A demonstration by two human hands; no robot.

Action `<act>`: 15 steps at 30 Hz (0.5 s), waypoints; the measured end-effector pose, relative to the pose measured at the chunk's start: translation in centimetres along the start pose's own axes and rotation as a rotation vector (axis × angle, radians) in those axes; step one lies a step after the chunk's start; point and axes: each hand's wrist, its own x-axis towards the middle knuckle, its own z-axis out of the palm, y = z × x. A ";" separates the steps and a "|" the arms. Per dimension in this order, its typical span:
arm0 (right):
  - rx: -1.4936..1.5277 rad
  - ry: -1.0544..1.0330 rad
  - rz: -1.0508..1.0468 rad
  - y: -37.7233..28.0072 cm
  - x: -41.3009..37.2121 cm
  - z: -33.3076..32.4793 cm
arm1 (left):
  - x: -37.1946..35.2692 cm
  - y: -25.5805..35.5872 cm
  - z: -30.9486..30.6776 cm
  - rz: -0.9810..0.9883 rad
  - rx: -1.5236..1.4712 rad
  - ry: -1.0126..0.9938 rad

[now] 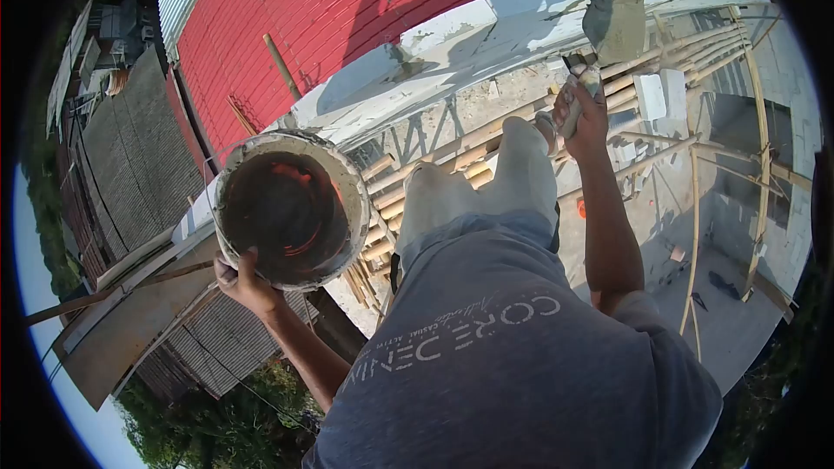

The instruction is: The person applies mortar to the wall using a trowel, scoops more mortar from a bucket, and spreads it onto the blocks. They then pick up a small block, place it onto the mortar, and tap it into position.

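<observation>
My left hand [249, 285] grips the near rim of a mortar-crusted bucket [352, 191], thumb over the edge. The bucket is tilted so its mouth faces me; its inside is dark with an orange-red patch showing, and residue coats the rim. Out to the right, my right hand [584, 117] is wrapped around the handle of a trowel [615, 22]. Grey mortar covers the trowel's blade, which points away from me, close to the top of a pale block wall [447, 28].
A red corrugated roof [295, 22] lies beyond the wall. Bamboo poles [473, 143] run under my legs as scaffolding. To the right, upright poles [763, 148] stand above a lower floor [638, 239] with a drop to it. A grey roof [130, 156] lies at left.
</observation>
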 end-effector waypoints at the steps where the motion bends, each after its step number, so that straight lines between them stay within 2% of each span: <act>1: 0.006 0.041 -0.036 0.4 -0.9 0.2 | 0.8 0.2 -0.4 0.014 0.007 -0.024; 6: -0.024 0.180 0.019 3.1 -5.5 0.3 | 2.4 0.3 -1.5 0.066 0.221 -0.224; 12: 0.044 0.246 0.126 7.8 -8.1 -0.6 | 2.1 -4.6 -1.8 0.127 0.371 -0.371; 14: 0.054 0.262 0.112 9.9 -8.6 -0.9 | 1.8 -6.3 -1.2 -0.065 0.314 -0.347; 15: 0.047 0.263 0.112 10.7 -8.8 -0.9 | 1.6 -7.1 -0.7 -0.076 0.347 -0.358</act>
